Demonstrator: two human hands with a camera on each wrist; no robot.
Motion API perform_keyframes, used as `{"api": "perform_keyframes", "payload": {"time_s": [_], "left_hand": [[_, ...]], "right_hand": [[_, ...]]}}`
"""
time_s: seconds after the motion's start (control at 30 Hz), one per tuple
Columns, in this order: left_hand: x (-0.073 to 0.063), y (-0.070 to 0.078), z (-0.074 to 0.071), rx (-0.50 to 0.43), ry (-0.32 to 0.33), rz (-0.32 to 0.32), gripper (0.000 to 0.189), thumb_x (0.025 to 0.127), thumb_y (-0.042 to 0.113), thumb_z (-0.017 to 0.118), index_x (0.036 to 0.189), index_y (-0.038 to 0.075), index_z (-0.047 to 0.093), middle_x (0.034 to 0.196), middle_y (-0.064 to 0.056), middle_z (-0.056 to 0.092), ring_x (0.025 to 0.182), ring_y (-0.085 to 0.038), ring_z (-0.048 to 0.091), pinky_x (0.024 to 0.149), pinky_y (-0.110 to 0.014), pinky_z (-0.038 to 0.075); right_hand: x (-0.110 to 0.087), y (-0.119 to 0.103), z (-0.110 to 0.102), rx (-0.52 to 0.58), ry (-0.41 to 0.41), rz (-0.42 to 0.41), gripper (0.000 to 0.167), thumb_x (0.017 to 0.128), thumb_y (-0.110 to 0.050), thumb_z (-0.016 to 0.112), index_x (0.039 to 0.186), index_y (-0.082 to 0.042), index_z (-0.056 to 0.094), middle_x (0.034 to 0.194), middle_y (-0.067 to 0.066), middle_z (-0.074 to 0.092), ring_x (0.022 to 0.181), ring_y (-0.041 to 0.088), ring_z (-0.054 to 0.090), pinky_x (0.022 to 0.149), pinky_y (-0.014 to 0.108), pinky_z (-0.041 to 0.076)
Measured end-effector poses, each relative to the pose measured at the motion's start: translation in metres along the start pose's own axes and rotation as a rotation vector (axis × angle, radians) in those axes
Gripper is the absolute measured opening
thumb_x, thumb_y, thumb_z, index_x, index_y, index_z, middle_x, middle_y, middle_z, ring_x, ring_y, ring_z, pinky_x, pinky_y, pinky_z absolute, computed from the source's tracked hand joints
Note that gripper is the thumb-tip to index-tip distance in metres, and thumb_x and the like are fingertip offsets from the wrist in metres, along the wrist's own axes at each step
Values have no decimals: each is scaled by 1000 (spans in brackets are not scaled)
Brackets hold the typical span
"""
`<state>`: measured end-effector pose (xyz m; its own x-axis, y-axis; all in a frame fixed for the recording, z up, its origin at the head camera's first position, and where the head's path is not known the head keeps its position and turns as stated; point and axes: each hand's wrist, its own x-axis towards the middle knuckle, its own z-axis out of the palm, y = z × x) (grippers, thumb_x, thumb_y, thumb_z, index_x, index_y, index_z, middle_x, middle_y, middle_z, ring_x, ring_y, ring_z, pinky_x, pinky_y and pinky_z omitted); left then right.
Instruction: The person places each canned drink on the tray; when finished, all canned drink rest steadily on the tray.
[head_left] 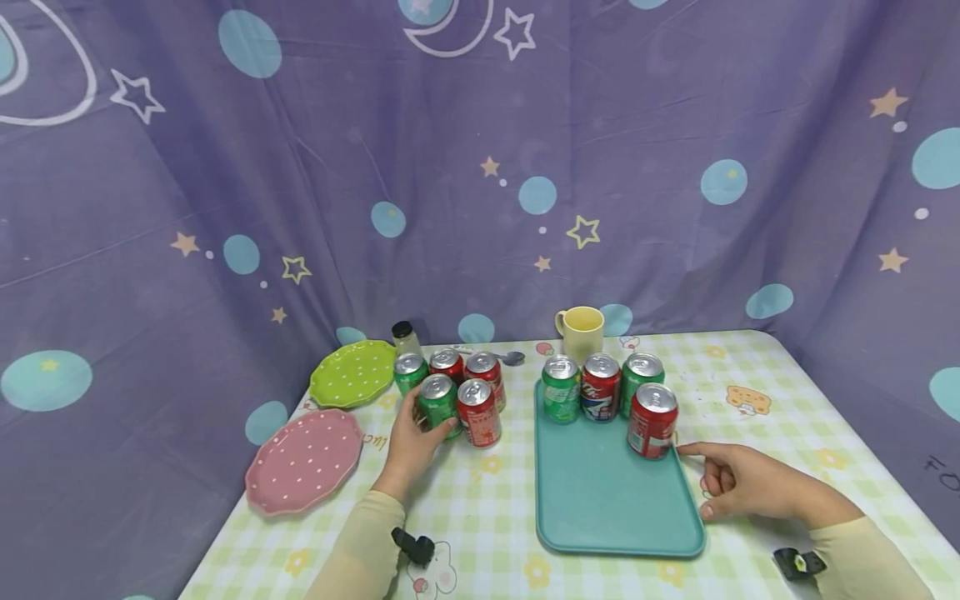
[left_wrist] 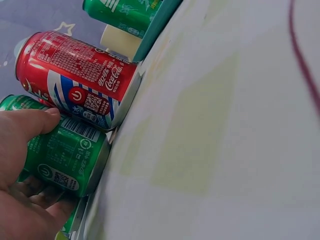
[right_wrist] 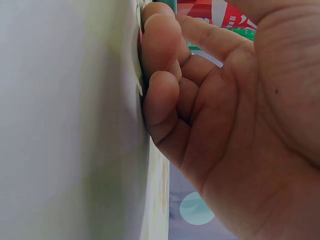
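Observation:
My left hand [head_left: 411,442] grips a green soda can [head_left: 438,405] standing on the table, thumb on one side and fingers round the other. Right against that can stands a red Coca-Cola can [left_wrist: 80,75]. Behind them are another green can [head_left: 410,372] and two more red cans [head_left: 483,371]. On the right, a teal tray [head_left: 611,508] bears two green cans [head_left: 561,390] and two red cans, one [head_left: 652,425] nearer the front. Beside the tray's right edge my right hand [head_left: 750,482] rests on the tablecloth, index finger pointing at the rim, other fingers loosely curled and holding nothing.
A pink dotted plate [head_left: 307,462] and a green dotted plate [head_left: 352,375] lie at the left edge. Behind the cans are a black-capped jar [head_left: 406,340] and a spoon [head_left: 513,358]. A yellow mug [head_left: 582,333] stands behind the tray, near the purple curtain [head_left: 637,100].

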<state>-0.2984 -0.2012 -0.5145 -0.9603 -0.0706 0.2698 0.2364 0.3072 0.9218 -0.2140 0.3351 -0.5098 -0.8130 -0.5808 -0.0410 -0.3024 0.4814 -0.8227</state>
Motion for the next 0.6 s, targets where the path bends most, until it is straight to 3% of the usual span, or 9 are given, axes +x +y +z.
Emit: {"api": "perform_keyframes", "payload": {"time_s": [0.3,0.6], "left_hand": [[-2,3,-1,-21,80,1,83,81,4,89,151,10,45,141,-22,59,132,-40,56,110,-55,46],[-3,26,-13,-13,190,73,82,79,10,93,148,10,48,138,-15,62,126,-32,59,106,-50,49]], "right_hand": [[0,-1,1,16,3,-17,85,83,-21,90,149,11,45,87,6,61,65,6,51,54,25,47],[1,0,1,12,5,-13,84,83,-19,90,148,10,46,88,6,61,65,6,51,54,25,47]]}}
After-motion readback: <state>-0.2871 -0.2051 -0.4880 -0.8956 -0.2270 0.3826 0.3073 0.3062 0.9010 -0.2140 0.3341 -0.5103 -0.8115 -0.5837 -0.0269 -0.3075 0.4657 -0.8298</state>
